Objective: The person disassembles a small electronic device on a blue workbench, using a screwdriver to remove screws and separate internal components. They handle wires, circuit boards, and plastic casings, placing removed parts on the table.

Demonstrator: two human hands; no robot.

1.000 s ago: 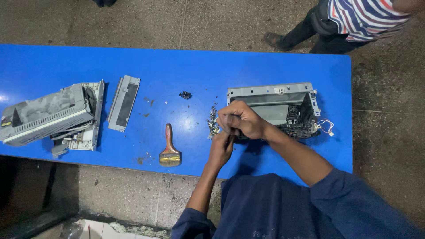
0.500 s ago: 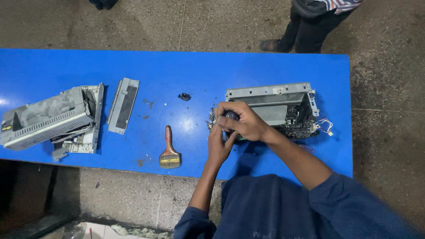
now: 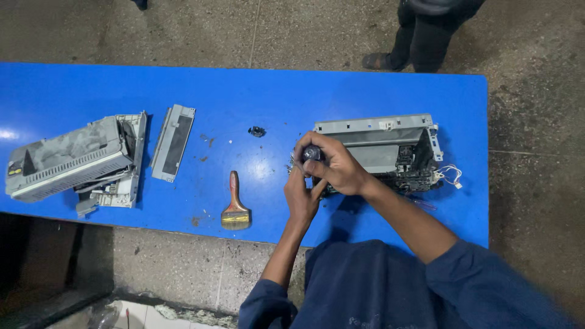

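Observation:
A grey printer chassis [image 3: 381, 143] with exposed wiring lies on the blue table [image 3: 256, 91], right of centre. My right hand [image 3: 338, 167] is closed over the dark round handle of a screwdriver [image 3: 312, 152] at the chassis's left end. Just below it, my left hand [image 3: 301, 196] presses against the right one, with its fingers curled around the tool's lower part. The tip of the tool is hidden by both hands.
A paintbrush [image 3: 235, 207] with a wooden handle lies left of my hands. Farther left are a narrow grey panel [image 3: 173, 142] and a dusty grey housing [image 3: 73, 159]. A small black part [image 3: 257, 131] sits mid-table. Another person's legs [image 3: 420, 36] stand beyond the far edge.
My hands stay clasped at the chassis's left end, shifted only slightly. The person across the table has drawn back, so only the legs show now.

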